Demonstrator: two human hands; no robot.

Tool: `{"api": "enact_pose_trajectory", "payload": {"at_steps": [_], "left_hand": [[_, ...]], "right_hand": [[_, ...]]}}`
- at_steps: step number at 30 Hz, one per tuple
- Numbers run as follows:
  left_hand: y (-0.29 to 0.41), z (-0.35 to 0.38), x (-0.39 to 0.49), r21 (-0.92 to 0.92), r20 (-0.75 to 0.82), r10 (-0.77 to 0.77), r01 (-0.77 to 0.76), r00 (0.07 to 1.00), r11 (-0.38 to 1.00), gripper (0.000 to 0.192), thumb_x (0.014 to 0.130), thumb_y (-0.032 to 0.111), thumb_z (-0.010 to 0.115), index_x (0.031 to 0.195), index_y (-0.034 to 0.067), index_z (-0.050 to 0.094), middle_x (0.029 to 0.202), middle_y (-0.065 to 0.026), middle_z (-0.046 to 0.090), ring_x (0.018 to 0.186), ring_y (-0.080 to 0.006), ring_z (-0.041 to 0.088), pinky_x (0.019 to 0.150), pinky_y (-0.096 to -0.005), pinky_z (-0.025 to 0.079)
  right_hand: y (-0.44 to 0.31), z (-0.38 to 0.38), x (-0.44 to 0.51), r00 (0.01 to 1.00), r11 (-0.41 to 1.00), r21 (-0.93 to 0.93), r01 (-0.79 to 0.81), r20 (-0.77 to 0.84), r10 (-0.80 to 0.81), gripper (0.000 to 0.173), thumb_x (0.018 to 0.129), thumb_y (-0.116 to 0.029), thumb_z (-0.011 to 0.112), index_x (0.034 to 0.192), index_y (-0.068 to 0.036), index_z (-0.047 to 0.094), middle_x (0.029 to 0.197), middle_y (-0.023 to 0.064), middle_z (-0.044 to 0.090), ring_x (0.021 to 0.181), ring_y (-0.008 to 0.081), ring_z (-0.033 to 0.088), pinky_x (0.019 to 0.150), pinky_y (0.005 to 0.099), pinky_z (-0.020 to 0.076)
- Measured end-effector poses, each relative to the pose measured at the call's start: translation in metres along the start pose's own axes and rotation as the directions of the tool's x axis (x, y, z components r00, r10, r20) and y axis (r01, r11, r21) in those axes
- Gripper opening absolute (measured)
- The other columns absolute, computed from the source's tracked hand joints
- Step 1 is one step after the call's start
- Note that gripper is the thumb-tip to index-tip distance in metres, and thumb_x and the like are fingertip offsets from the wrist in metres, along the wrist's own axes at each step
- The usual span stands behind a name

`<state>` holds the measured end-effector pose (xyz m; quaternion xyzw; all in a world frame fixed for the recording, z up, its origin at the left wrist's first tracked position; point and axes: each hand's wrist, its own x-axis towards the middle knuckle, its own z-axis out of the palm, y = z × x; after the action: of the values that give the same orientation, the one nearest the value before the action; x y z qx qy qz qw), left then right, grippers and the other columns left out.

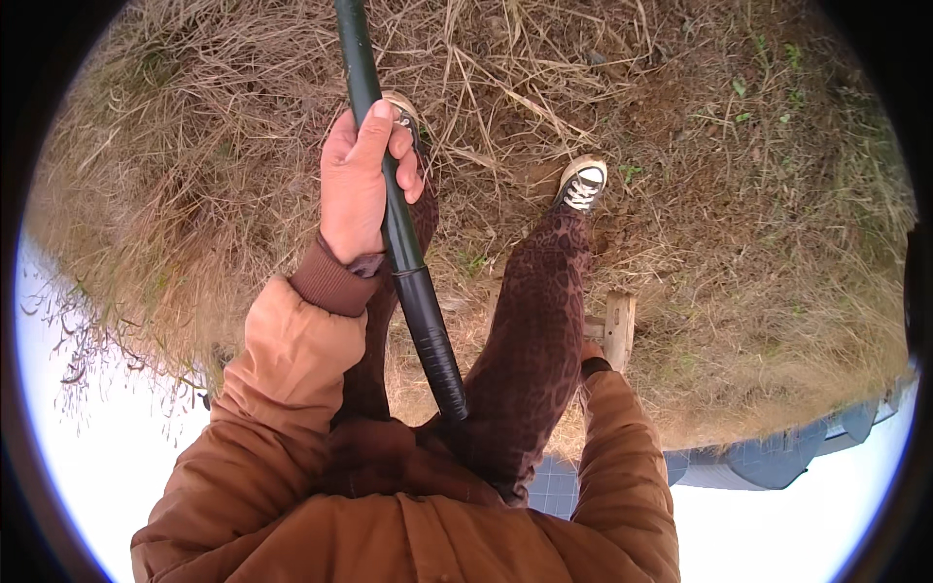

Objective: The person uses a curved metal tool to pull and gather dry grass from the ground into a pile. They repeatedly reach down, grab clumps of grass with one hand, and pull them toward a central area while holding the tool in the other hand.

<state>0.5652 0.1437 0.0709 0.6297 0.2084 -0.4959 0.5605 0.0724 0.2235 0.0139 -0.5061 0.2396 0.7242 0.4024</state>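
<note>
My left hand (362, 178) is closed around a dark green pole (400, 218), its thumb lying along the near side. A black ribbed grip (430, 339) covers the lower end of the pole, which reaches down between my thighs; the upper end runs out of the picture. On the other side, my right hand (591, 351) is low beside my thigh, close to a wooden stool or frame (619, 328). Only a small part of that hand shows, the rest hidden by the sleeve and leg, so its fingers cannot be made out.
Dry grass (168, 146) and bare brown soil (641, 131) cover the ground. My sneaker (583, 182) stands on the soil, and the other sneaker (401, 109) is partly behind the pole. Dark grey-blue structures (773, 455) appear at the lower right edge.
</note>
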Motion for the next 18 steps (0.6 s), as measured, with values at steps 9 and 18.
{"api": "enact_pose_trajectory", "payload": {"at_steps": [9,18], "left_hand": [[0.065,0.023,0.013,0.061,0.051,0.004,-0.007,0.999,0.998,0.019,0.090,0.024,0.048,0.087,0.008,0.038,0.064,-0.0009,0.045,0.042,-0.0085,0.043,0.035,-0.0226,0.038],[0.059,0.032,0.082,0.184,-0.014,0.150,-0.145,0.989,0.972,0.015,0.090,0.019,0.047,0.091,0.005,0.041,0.061,0.0005,0.041,0.040,-0.0060,0.041,0.033,-0.0188,0.035]], "right_hand": [[-0.040,-0.111,-0.056,0.980,0.991,0.128,-0.026,-0.190,0.051,0.023,0.083,-0.024,0.048,0.101,-0.014,0.057,0.103,0.0121,0.057,0.097,0.0292,0.051,0.080,0.0388,0.0449],[-0.025,-0.210,0.037,0.969,0.992,0.120,0.029,-0.246,0.001,0.020,0.082,-0.024,0.050,0.095,-0.011,0.059,0.095,0.0132,0.059,0.088,0.0294,0.055,0.075,0.0381,0.0469]]}}
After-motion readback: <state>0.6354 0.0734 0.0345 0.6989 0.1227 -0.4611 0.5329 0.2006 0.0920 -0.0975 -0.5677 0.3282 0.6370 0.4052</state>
